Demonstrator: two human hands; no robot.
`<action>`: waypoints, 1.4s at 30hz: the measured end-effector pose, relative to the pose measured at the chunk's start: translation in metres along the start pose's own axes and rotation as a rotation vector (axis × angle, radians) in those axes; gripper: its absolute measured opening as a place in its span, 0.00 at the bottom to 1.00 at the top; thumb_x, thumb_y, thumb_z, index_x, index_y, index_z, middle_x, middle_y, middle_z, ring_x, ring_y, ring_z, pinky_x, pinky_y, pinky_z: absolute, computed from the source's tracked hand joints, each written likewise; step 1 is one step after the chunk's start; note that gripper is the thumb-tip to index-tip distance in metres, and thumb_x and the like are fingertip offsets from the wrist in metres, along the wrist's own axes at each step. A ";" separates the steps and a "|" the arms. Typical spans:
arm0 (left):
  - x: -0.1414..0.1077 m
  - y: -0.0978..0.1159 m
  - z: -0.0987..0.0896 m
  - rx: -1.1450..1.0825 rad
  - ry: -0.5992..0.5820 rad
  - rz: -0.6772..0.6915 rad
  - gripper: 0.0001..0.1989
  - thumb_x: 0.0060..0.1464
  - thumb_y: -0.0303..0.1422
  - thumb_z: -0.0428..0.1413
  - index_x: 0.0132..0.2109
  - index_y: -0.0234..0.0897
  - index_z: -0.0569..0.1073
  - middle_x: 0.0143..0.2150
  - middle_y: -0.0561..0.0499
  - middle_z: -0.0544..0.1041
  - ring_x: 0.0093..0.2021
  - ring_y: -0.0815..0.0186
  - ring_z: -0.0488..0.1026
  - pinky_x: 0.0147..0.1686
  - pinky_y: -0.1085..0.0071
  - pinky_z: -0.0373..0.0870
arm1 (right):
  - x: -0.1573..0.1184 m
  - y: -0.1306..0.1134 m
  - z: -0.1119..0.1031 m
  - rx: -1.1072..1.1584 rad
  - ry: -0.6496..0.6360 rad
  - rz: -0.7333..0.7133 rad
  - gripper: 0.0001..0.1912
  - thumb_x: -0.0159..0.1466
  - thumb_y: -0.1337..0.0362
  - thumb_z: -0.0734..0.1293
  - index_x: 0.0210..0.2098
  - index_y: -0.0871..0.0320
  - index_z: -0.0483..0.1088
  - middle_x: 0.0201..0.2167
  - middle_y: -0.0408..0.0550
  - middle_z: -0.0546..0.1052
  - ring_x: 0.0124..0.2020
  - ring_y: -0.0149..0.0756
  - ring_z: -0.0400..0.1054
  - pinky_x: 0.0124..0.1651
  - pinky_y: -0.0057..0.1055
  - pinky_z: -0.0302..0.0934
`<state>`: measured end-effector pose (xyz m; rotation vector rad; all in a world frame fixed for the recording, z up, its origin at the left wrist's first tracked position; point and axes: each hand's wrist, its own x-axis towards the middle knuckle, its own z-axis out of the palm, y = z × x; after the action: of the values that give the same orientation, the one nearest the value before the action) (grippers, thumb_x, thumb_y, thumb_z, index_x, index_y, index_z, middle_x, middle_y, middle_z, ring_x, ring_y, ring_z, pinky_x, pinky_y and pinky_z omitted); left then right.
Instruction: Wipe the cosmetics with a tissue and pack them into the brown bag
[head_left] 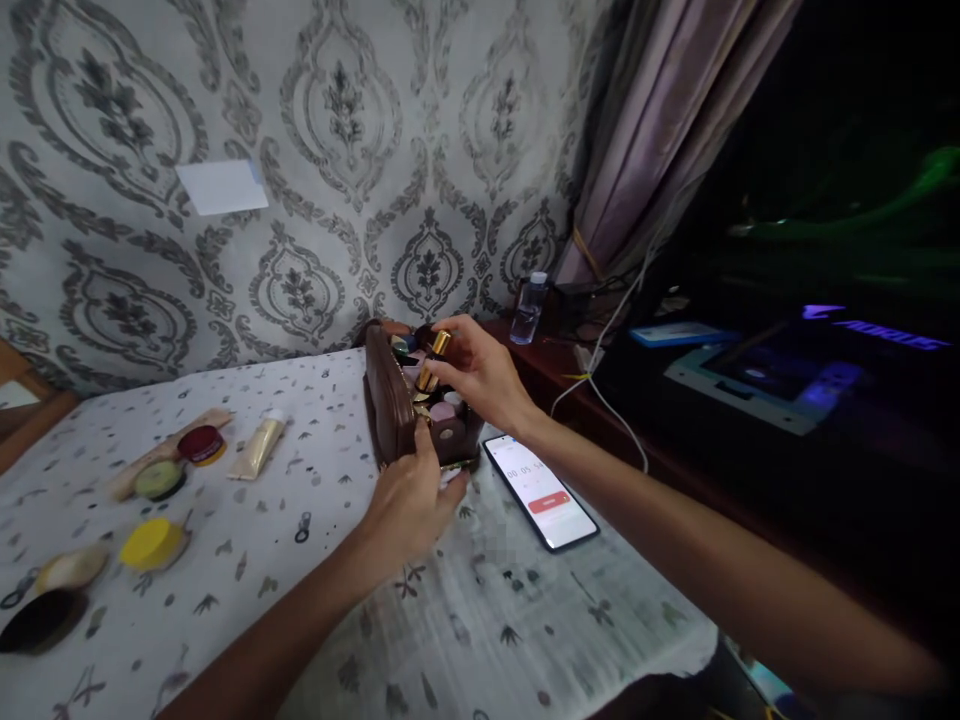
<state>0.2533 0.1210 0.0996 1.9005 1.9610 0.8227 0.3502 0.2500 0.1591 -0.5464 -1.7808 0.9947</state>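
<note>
A brown makeup bag (388, 385) stands unzipped near the table's far right corner, packed with several cosmetics. At its near end, my left hand (409, 505) grips the rim, with the index finger pointing inward and the thumb on the right side. Above the opening, my right hand (484, 372) pinches a gold and black lipstick tube (441, 345) between thumb and fingers. The tube is tilted, and its lower end overlaps the contents in view. Among the packed items is a round pink piece (442, 412); many others are partly hidden.
A phone (551, 500) with a running timer lies right of the bag. At left are a cream tube (259, 445), a dark red jar (202, 445), a green jar (159, 481), a yellow round container (153, 545) and a dark brush (43, 620). Behind stands a clear bottle (529, 310).
</note>
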 end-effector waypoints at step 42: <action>0.014 -0.011 -0.058 0.566 -0.116 -0.031 0.32 0.60 0.30 0.48 0.71 0.42 0.51 0.33 0.52 0.79 0.35 0.59 0.77 0.33 0.69 0.64 | 0.028 0.020 0.005 -0.489 -1.143 0.013 0.07 0.56 0.76 0.67 0.31 0.65 0.77 0.24 0.40 0.75 0.25 0.27 0.65 0.31 0.23 0.56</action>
<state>0.2103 0.1233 0.1417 2.1336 2.3084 0.1369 0.3330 0.2797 0.1569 -0.2619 -3.0855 0.9342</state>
